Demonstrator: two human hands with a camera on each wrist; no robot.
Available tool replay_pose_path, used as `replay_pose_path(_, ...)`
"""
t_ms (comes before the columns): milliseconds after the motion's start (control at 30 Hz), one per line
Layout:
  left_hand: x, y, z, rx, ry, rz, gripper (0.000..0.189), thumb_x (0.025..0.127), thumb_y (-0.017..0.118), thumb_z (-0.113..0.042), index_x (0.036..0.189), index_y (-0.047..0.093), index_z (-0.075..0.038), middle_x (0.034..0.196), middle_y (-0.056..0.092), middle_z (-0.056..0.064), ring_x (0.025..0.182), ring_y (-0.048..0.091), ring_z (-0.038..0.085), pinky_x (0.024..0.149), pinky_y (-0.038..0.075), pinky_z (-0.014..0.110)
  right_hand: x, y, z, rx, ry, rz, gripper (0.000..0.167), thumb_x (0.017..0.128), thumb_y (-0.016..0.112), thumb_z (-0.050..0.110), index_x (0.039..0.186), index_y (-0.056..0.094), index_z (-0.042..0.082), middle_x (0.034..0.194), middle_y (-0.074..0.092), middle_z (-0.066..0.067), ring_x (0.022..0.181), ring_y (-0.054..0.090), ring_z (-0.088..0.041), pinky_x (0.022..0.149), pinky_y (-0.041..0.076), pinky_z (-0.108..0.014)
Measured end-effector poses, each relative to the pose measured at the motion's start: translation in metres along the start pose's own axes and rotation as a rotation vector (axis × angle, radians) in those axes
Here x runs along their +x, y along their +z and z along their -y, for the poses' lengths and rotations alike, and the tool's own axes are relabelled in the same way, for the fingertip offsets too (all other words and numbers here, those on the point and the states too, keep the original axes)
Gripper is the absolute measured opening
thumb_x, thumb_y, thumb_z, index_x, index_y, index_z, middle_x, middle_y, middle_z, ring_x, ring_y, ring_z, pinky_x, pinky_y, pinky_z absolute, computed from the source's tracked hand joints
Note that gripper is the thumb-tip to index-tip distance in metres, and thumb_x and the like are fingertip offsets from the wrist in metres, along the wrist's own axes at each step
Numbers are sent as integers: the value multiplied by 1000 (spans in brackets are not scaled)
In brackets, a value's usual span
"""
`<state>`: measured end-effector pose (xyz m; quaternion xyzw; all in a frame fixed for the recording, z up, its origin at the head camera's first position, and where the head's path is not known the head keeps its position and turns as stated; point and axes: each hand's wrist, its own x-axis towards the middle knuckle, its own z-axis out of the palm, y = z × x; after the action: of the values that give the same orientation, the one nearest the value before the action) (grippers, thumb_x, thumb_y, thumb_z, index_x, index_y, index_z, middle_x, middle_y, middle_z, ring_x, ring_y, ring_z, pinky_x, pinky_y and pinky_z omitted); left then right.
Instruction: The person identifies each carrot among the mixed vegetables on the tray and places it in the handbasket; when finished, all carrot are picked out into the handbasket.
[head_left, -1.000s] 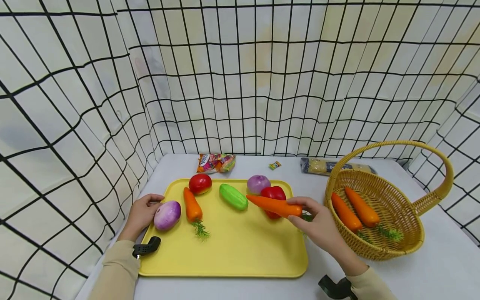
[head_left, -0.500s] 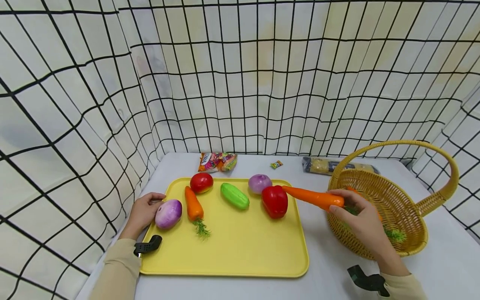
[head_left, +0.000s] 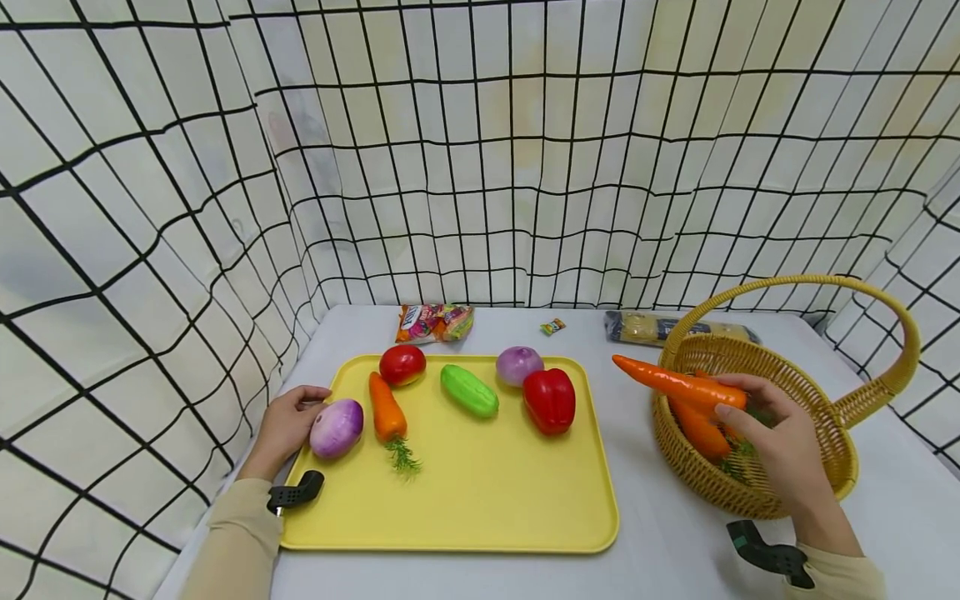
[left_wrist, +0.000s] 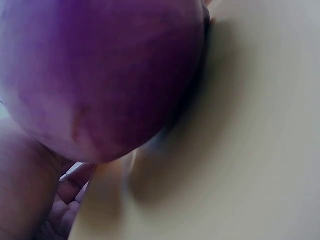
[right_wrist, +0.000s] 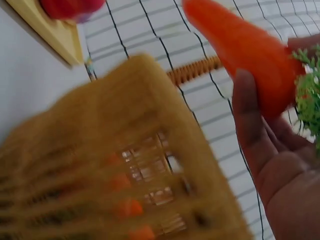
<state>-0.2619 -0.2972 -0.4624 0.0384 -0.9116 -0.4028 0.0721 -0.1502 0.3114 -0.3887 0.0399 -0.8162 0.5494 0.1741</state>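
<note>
My right hand held carrot over left part of wicker basket, thumb and fingers clamped on thick end, narrow tip jutting leftward past basket's side. Other carrots lay inside basket, partly hidden. My left hand was at left edge of yellow tray, beside purple onion; whether fingers clasped edge, could not tell.
</note>
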Motion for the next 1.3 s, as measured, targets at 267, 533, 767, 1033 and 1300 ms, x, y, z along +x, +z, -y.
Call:
replay_pose_path(267,1,1,2,5,-1,16,29,96,60,-17,118,64,1,110,68,21,84,59,15,69,46,22,-3,-31,-14,-62,-7,-93,36,94,64,8,129,59,4,110,62,9,94,52,-9,73,47,-12)
replay_pose_path(533,1,2,4,9,-6,3,28,95,61,-17,117,65,0,107,69,19,83,58,14,69,46,22,-3,-53,-29,258,-17,-183,28,95,58,1,123,60,1,117,63,4,102,50,-10,79,46,-8)
replay_pose_path(767,2,2,1,12,-1,-5,27,95,61,-16,116,66,0,103,69,18,81,57,14,67,45,22,-1,-58,-35,375,78,-310,28,94,63,5,122,62,2,113,58,3,99,53,-8,77,48,-8)
replay_pose_path(1033,2,1,3,15,-2,-5,28,95,62,-17,117,66,-1,102,69,17,81,56,15,66,45,23,4,-62,-42,348,270,-429,37,88,73,14,124,63,9,110,55,9,93,55,-3,69,48,-7)
replay_pose_path(1300,2,2,3,16,-2,-2,28,95,62,-17,117,65,-1,100,68,16,81,55,16,66,45,23,10,-59,-45,-7,449,-402,42,92,68,29,131,59,18,112,51,8,96,46,-8,65,44,-7)
